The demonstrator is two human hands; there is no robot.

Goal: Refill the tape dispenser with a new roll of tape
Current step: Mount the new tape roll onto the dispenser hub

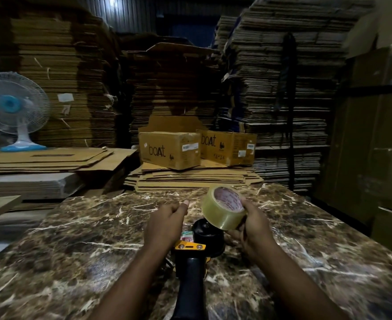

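Note:
A yellow and black tape dispenser (191, 255) lies on the marble table (75, 239), its black handle pointing toward me and its black spindle hub (207, 232) at the far end. A new roll of clear tape (222, 210) with a red-printed core is held tilted just above and right of the hub by my right hand (252, 227). My left hand (167, 224) hovers left of the hub with its fingers loosely curled and thumb raised, holding nothing that I can see. It covers part of the dispenser's front.
Two brown "boAt" cartons (169, 150) sit on flattened cardboard beyond the table. Tall stacks of flat cardboard (282, 88) fill the background. A white and blue fan (12, 107) stands at the left on more cardboard sheets.

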